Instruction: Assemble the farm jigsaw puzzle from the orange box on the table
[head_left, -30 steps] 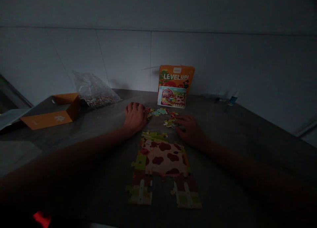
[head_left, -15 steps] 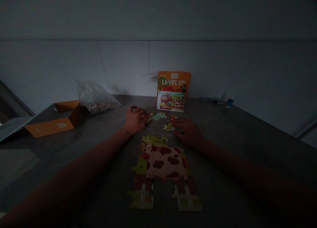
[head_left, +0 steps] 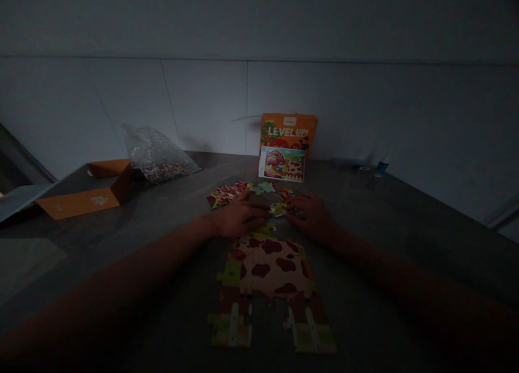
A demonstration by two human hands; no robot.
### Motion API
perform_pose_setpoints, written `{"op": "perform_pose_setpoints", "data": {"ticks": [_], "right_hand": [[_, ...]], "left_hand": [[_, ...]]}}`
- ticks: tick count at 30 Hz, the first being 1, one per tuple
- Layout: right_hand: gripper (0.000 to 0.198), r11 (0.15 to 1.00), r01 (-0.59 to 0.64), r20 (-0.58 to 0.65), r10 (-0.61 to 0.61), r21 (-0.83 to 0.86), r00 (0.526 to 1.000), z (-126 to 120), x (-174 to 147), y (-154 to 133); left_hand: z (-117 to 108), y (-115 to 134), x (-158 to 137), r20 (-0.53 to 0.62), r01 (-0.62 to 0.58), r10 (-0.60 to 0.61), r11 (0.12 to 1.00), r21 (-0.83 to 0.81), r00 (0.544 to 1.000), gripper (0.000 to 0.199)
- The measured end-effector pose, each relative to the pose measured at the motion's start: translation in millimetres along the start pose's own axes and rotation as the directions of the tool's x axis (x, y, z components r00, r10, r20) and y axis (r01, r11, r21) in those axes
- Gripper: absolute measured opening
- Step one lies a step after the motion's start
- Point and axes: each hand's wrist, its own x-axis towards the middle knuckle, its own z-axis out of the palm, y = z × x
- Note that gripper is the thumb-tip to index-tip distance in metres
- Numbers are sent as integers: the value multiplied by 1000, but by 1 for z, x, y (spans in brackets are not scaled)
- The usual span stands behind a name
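The partly joined jigsaw puzzle point(head_left: 275, 265) lies flat in front of me, showing a spotted cow and white fence posts. Over its far edge stretches my left hand point(head_left: 243, 216), fingers extended and open, covering the upper left part. The fingertips reach toward a green puzzle piece point(head_left: 278, 208) just beyond the assembled part. My right hand point(head_left: 310, 216) rests to the right of that piece, thumb and fingers apart, fingertips at its edge. A pile of red and white pieces point(head_left: 227, 192) lies past my left hand. Pale green pieces point(head_left: 263, 187) lie farther back.
An orange "LEVEL UP!" box point(head_left: 290, 127) stands against the wall, with a farm picture card point(head_left: 283, 165) leaning on it. To the left are a clear bag of pieces point(head_left: 162, 159) and an open orange box point(head_left: 81, 201). A small bottle point(head_left: 380, 168) stands at the far right.
My left hand has moved right and nearer from the pile, uncovering the red and white pieces and now overlapping the joined puzzle's far edge. The right hand stays almost in place.
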Motion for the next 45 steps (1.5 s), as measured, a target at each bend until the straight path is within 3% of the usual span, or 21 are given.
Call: {"op": "perform_pose_setpoints", "data": {"ticks": [22,40,45], "right_hand": [[4,1000,14,21,-14,15,1000,-7,2,-7],[14,993,118,-53,-116,31,992,-9,2,-14],[10,989,143,-51,-141,41,989,-9,2,-14]], "left_hand": [[5,-8,2,-84,-12,10,1000,-27,996,30],[7,-6,4,-138,254,-266,962,-96,954,26],[8,-8,4,-176,207,-224,972,-110,959,22]]}}
